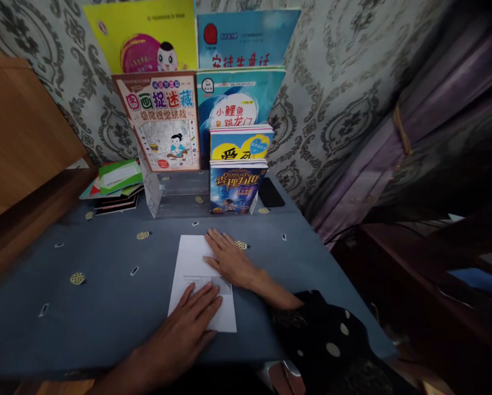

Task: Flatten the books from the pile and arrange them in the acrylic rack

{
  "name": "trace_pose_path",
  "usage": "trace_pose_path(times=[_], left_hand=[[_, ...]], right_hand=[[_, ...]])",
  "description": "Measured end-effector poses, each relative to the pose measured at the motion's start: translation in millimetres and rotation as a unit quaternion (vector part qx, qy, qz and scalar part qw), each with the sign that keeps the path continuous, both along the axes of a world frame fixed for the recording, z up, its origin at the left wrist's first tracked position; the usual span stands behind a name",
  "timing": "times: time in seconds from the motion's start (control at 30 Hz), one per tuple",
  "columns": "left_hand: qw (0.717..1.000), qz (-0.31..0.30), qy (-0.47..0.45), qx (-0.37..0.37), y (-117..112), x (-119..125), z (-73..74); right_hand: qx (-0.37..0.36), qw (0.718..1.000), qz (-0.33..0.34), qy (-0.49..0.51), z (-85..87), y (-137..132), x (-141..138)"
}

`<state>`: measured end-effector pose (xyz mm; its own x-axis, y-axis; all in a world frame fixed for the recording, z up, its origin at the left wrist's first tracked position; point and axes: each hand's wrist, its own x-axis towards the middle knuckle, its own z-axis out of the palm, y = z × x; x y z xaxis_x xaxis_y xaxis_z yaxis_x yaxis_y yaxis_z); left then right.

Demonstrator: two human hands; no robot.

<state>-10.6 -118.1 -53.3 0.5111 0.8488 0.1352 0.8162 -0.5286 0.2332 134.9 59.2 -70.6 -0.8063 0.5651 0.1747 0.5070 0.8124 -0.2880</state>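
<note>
A white sheet of paper or thin booklet [190, 255] lies flat on the blue tablecloth, with faint print across its middle. My left hand [190, 323] rests palm down over its lower part, the fingers stretched out and a little apart. Across the upper right edge lies my right hand [231, 260], also flat, its fingertips near the top corner. Neither hand grips anything. Part of the printed area is covered by the left hand's fingers.
Behind the paper stands a clear acrylic rack [175, 204] holding several upright books, among them a dark blue book [233, 189] in front. A black phone [271, 192] lies right of it. Stacked booklets [118, 184] lie left. A purple curtain [365, 159] hangs at the right.
</note>
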Motion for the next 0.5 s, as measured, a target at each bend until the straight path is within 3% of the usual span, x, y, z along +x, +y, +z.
trace_pose_path(times=[0.13, 0.33, 0.5], left_hand=[[0.999, 0.036, 0.022, 0.008, 21, -19, -10.8], [0.987, 0.138, 0.085, 0.022, 81, -62, -14.6], [0.976, 0.181, 0.102, 0.071, 101, -68, -12.2]], right_hand=[[0.009, 1.0, -0.02, 0.003, -4.0, -4, 10], [0.001, 1.0, -0.02, 0.006, -2.5, -5, 12], [-0.026, 0.999, -0.019, 0.019, -0.1, -4, 12]])
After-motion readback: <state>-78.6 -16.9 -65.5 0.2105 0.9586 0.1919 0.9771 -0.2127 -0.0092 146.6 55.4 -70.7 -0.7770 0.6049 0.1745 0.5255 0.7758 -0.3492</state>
